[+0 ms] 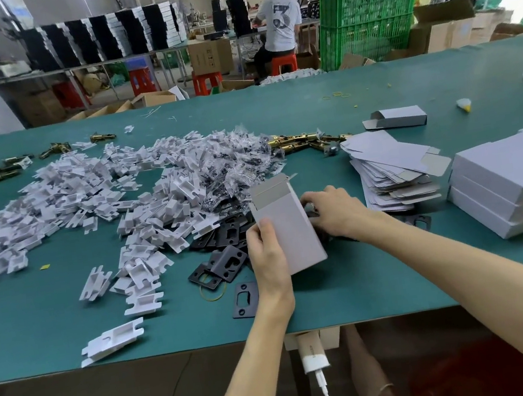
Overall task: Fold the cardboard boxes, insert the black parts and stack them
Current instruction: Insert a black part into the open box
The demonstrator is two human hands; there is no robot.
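Your left hand (267, 258) grips the box (286, 228) by its left edge, flap end up. Your right hand (333, 210) curls against the box's right side; what it holds, if anything, is hidden. Black plates (226, 264) lie just left of your left hand, flat blanks (392, 175) beyond your right.

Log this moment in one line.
left hand: grips box; right hand: at box's right edge, grasp unclear; box top: open; black parts: on table
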